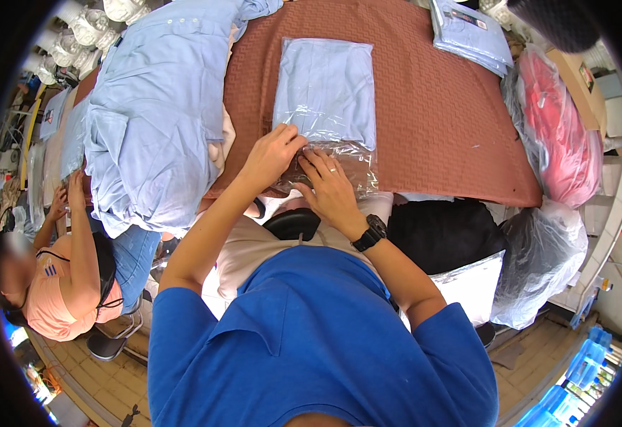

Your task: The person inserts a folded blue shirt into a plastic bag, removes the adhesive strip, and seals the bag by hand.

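A folded light blue shirt (323, 89) lies flat inside a clear plastic bag (361, 169) on the brown cloth in front of me. The loose end of the bag extends past the shirt toward my body. My left hand (274, 155) is at the left side of this end, its fingers curled and pinched on the plastic near the shirt's lower edge. Beside it, my right hand (332, 186) rests on the transparent flap with its fingers spread. Its wrist bears a black watch (371, 233).
A pile of light blue shirts (161, 107) covers the left of the brown-clothed table (425, 121). Bagged blue shirts (471, 32) are stacked at the far right, near a plastic-wrapped red bundle (556, 128). Another person (76, 277) sits at the left, hands at the table's edge.
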Tool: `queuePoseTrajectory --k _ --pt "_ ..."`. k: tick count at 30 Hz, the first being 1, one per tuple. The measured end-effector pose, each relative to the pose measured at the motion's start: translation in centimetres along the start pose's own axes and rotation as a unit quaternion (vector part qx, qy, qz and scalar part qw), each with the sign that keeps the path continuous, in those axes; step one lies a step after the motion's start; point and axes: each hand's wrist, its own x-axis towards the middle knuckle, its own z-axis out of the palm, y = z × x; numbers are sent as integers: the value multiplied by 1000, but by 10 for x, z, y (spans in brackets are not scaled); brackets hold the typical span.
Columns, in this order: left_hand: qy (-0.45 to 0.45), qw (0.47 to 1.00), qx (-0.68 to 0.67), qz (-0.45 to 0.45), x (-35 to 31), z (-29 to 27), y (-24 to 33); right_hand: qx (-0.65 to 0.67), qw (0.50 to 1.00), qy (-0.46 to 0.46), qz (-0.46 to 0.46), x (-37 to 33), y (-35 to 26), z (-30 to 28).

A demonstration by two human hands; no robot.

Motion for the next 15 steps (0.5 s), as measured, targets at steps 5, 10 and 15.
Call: queuePoseTrajectory --k 5,10,15 --pt "-16 993 -91 -69 -8 -29 11 90 996 15 14 -10 -3 -27" --pt "77 924 -122 -355 -24 -46 2 -15 989 117 89 -14 45 -77" --pt "-11 888 -149 -434 -31 -27 0 12 976 110 189 -24 83 -74"
